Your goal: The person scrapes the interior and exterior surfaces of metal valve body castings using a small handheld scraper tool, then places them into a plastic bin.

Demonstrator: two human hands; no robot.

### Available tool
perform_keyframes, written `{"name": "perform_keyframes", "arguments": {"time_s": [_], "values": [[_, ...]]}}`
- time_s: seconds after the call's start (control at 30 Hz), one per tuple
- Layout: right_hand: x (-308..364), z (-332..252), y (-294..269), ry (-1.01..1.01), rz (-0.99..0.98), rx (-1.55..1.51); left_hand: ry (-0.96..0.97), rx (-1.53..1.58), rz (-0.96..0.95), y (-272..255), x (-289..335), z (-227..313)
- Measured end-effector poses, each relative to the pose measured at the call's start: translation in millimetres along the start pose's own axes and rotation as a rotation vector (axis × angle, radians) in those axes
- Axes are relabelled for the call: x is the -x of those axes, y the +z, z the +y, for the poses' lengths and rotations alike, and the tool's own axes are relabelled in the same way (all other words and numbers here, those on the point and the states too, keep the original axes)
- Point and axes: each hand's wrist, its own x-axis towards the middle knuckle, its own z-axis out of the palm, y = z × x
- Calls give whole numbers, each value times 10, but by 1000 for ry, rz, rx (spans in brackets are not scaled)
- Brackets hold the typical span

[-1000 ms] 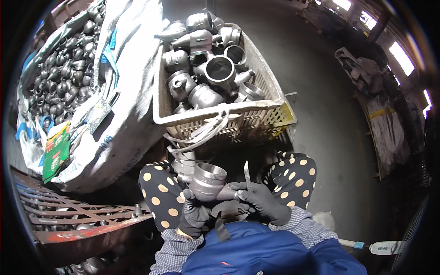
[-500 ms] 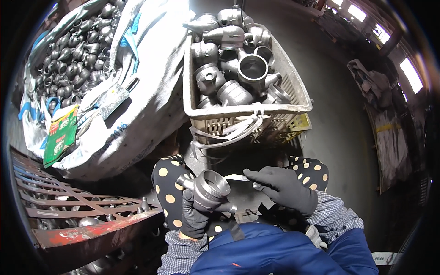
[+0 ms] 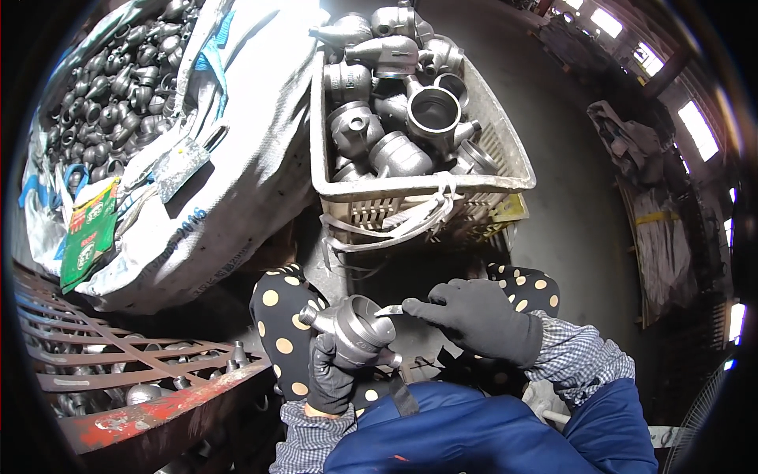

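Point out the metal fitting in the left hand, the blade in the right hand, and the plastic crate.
metal fitting [image 3: 357, 330], head view, on its round body.
blade [image 3: 389, 310], head view, its tip.
plastic crate [image 3: 410, 186], head view, near rim.

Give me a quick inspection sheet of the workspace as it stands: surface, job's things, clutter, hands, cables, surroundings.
Surface: no bench; work is done over the lap, on polka-dot trousers.
Job's things: grey metal fitting; thin metal tool, tip at the fitting's open rim.
Clutter: plastic crate heaped with similar fittings; white bulk sack with more; green packet on the sack.
Hands: left hand gloved, grips the fitting; right hand gloved, holds the tool.
Cables: nothing seen; only white straps on the crate.
Surroundings: rusty red metal rack at left; concrete floor.
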Motion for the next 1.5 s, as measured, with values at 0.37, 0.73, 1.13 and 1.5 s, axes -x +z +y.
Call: {"name": "perform_keyframes", "arguments": {"time_s": [0.37, 0.73, 1.13, 1.5], "values": [[-83, -69, -10, 5, -45, 106, 40, -23, -23, -35, 8, 6], [-172, -89, -49, 27, -133, 158, 63, 25, 25, 189, -11, 30], [-301, -128, -157, 24, -155, 164, 43, 63, 42, 266, 23, 26], [-98, 116, 527, 366, 85, -1059, -48, 104, 15, 110, 95, 4]]}}
